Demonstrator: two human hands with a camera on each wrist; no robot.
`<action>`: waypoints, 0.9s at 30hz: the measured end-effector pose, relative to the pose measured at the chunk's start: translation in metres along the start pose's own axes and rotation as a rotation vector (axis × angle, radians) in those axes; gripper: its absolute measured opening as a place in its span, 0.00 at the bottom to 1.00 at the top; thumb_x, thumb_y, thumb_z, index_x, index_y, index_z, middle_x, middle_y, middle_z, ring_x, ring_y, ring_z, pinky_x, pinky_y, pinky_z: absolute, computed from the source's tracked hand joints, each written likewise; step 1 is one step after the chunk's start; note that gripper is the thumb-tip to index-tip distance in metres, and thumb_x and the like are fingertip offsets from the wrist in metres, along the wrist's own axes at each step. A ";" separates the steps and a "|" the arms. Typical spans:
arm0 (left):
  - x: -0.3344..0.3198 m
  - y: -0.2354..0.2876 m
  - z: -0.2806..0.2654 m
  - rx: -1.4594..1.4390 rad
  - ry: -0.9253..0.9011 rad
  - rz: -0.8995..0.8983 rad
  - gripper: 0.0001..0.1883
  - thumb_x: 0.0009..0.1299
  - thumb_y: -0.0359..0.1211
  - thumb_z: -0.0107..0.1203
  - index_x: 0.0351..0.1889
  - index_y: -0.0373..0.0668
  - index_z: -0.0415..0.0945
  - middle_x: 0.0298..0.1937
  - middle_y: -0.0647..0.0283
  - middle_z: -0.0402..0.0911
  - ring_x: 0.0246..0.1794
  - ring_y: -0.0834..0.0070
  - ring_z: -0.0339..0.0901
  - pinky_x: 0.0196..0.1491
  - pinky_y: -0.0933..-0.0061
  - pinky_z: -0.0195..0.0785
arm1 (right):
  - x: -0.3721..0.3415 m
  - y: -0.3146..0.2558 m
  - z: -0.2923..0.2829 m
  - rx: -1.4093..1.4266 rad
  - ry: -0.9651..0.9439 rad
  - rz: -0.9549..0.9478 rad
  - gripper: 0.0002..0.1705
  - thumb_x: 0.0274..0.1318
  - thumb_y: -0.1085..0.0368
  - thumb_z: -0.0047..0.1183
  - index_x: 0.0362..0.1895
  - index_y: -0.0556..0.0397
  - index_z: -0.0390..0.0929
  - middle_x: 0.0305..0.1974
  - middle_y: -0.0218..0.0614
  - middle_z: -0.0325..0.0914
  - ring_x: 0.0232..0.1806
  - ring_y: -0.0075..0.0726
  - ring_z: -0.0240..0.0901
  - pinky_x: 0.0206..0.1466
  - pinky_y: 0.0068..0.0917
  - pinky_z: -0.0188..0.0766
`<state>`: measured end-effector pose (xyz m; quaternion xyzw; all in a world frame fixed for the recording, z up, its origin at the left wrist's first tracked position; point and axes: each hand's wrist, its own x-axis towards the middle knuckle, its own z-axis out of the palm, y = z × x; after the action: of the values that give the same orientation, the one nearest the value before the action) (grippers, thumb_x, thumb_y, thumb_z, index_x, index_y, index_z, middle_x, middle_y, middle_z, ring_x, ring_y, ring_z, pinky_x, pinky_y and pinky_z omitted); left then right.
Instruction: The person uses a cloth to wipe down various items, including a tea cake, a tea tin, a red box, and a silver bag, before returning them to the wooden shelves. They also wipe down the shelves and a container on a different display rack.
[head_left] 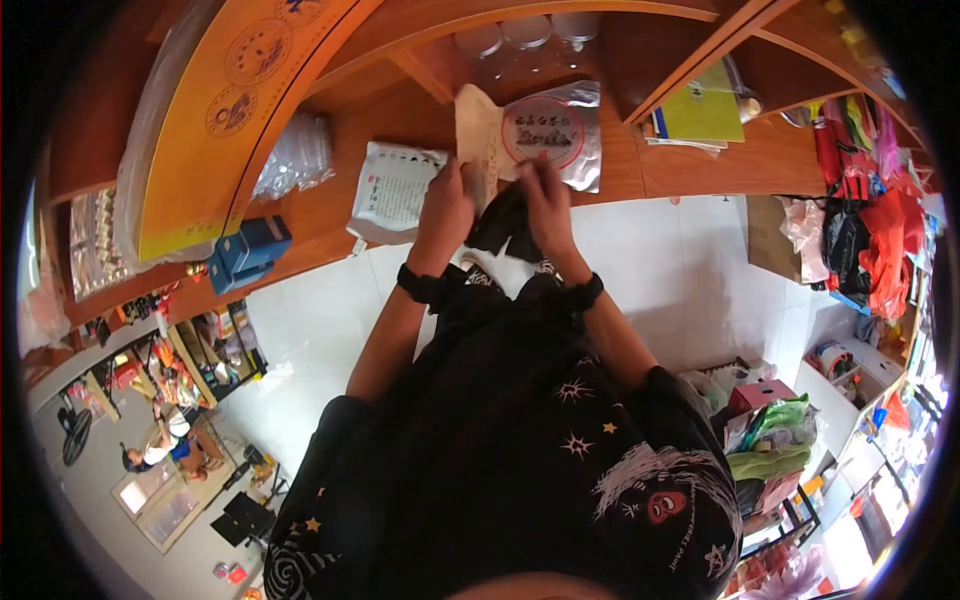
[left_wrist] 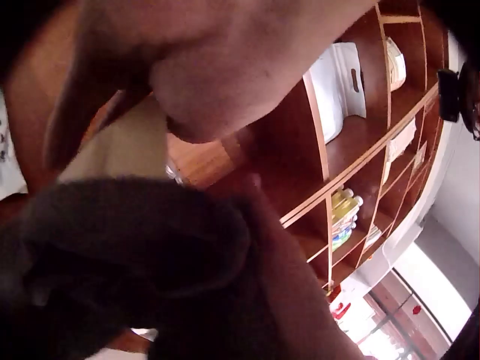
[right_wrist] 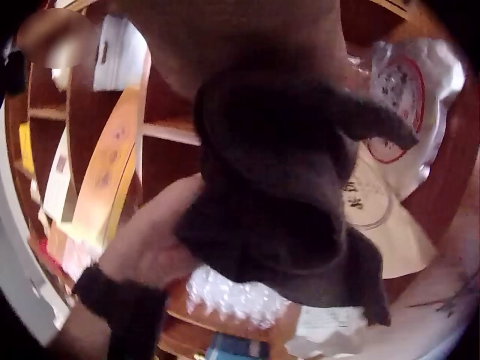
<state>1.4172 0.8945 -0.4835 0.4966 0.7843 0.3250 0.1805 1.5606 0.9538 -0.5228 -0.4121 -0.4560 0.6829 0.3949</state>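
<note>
Your left hand point(head_left: 446, 210) pinches flat tan printed paper point(head_left: 477, 130); your right hand point(head_left: 549, 208) grips limp dark cloth point(head_left: 503, 218). Work lightly; avoid creasing the paper.

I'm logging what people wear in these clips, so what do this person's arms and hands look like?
The left hand and right hand are ungloved. A black band circles each wrist, a left wristband and a right wristband. The black shirt has short sleeves, leaving the forearms uncovered.
</note>
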 end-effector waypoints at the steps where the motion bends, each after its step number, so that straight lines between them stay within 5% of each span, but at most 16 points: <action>1: -0.003 0.001 0.001 0.020 -0.015 -0.034 0.11 0.77 0.31 0.43 0.45 0.30 0.69 0.35 0.35 0.80 0.39 0.35 0.77 0.41 0.42 0.69 | 0.014 0.010 0.003 -0.104 0.107 -0.118 0.12 0.69 0.61 0.52 0.40 0.60 0.74 0.32 0.40 0.73 0.35 0.34 0.70 0.41 0.31 0.69; 6: -0.001 0.002 0.010 0.033 -0.072 -0.124 0.11 0.77 0.31 0.42 0.47 0.31 0.71 0.39 0.33 0.79 0.44 0.36 0.76 0.42 0.45 0.71 | 0.065 0.019 0.045 0.006 0.459 -0.339 0.13 0.71 0.62 0.49 0.38 0.61 0.72 0.35 0.42 0.68 0.37 0.41 0.65 0.47 0.34 0.65; 10: -0.002 0.012 0.004 -0.011 -0.078 -0.117 0.14 0.77 0.32 0.42 0.51 0.31 0.71 0.40 0.33 0.79 0.46 0.36 0.76 0.43 0.44 0.71 | 0.031 0.025 0.062 -0.089 0.078 -0.387 0.14 0.68 0.65 0.48 0.53 0.61 0.73 0.51 0.48 0.69 0.54 0.49 0.67 0.62 0.37 0.62; 13: 0.001 0.009 0.002 -0.034 -0.072 -0.122 0.15 0.78 0.35 0.42 0.47 0.30 0.72 0.37 0.35 0.80 0.42 0.37 0.77 0.41 0.45 0.71 | -0.008 0.035 0.048 -0.122 -0.134 -0.398 0.26 0.69 0.66 0.47 0.68 0.57 0.65 0.72 0.48 0.58 0.74 0.50 0.55 0.75 0.36 0.50; 17: -0.002 0.009 0.003 0.003 -0.057 -0.081 0.16 0.79 0.35 0.40 0.41 0.29 0.73 0.34 0.36 0.80 0.38 0.37 0.78 0.39 0.47 0.71 | -0.018 0.089 0.037 -0.057 0.013 -0.141 0.23 0.72 0.68 0.43 0.68 0.58 0.65 0.66 0.48 0.67 0.70 0.43 0.62 0.71 0.31 0.57; 22: -0.013 0.009 -0.001 0.123 -0.089 0.023 0.14 0.78 0.33 0.42 0.38 0.30 0.73 0.31 0.35 0.79 0.35 0.38 0.78 0.35 0.47 0.71 | 0.000 0.019 0.042 0.219 0.117 -0.045 0.22 0.71 0.70 0.43 0.67 0.58 0.66 0.66 0.47 0.69 0.69 0.43 0.64 0.69 0.33 0.59; 24: -0.025 0.017 -0.009 0.096 -0.050 0.110 0.13 0.78 0.32 0.43 0.37 0.31 0.72 0.30 0.35 0.79 0.34 0.38 0.78 0.34 0.47 0.71 | 0.010 -0.015 0.049 -0.157 0.078 -0.578 0.22 0.69 0.72 0.43 0.66 0.57 0.67 0.67 0.48 0.68 0.69 0.49 0.64 0.70 0.35 0.59; 27: -0.032 0.031 -0.029 0.089 -0.052 0.131 0.14 0.79 0.34 0.45 0.36 0.32 0.70 0.29 0.37 0.77 0.31 0.38 0.76 0.30 0.50 0.67 | 0.018 -0.029 0.045 -0.271 0.020 -0.674 0.25 0.65 0.77 0.42 0.67 0.54 0.68 0.71 0.47 0.64 0.73 0.52 0.59 0.75 0.39 0.53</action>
<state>1.4345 0.8650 -0.4428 0.5628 0.7587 0.2881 0.1570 1.5178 0.9648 -0.4876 -0.2939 -0.6486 0.4435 0.5442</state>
